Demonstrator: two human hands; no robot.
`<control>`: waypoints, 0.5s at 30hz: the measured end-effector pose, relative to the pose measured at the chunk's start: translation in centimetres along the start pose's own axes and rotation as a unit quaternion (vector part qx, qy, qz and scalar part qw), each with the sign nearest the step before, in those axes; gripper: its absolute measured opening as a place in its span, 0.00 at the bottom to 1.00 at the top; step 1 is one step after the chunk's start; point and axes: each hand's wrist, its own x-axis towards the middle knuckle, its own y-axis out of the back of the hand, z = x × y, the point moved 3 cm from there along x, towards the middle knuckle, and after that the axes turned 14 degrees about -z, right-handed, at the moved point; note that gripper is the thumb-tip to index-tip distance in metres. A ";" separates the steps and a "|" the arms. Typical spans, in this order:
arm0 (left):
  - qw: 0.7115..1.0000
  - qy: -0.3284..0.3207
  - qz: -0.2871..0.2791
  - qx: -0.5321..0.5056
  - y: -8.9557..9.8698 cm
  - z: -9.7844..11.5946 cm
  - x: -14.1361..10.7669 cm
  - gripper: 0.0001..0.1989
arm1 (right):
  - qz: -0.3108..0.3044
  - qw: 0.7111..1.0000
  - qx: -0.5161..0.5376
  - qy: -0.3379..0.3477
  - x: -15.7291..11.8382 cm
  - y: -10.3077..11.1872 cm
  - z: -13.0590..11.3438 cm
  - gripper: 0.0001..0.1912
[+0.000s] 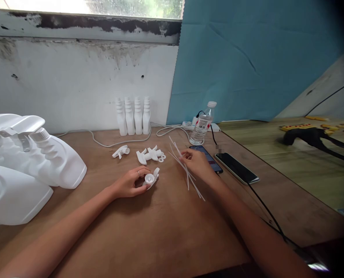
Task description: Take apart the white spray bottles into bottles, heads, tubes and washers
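Observation:
A white spray trigger head [149, 179] is held in my left hand [131, 182], its round underside facing up. The fingers are curled around its side, and a ring sits on one of them. My right hand [193, 160] pinches at a loose bunch of thin white dip tubes [188, 177] that cross each other over the table. How many tubes are between the fingertips is hard to tell. Beyond my left hand lie several more white trigger heads [150, 154] with small white rings [162, 157], and another trigger head [121, 151] lies apart to the left.
Several slim white bottles [134, 117] stand against the wall. Large white bottles [59, 166] lie at the left. A clear water bottle [202, 125], a phone [209, 158] and another dark device [235, 166] with a cable [264, 208] are at the right. A pale cord [108, 145] crosses the back of the table [149, 235].

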 end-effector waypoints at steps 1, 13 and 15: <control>1.000 0.000 0.001 0.000 0.0 0.0 0.0 0.14 | 0.004 1.000 -0.007 -0.005 0.0 0.0 0.1 0.07; 1.000 -0.004 0.004 -0.003 0.1 0.2 0.0 0.14 | 0.067 0.975 0.139 0.158 -1.9 0.2 -2.7 0.11; 1.000 -0.002 0.004 0.000 0.1 0.2 0.0 0.14 | 0.004 0.977 0.123 0.173 -2.2 -0.5 -3.1 0.11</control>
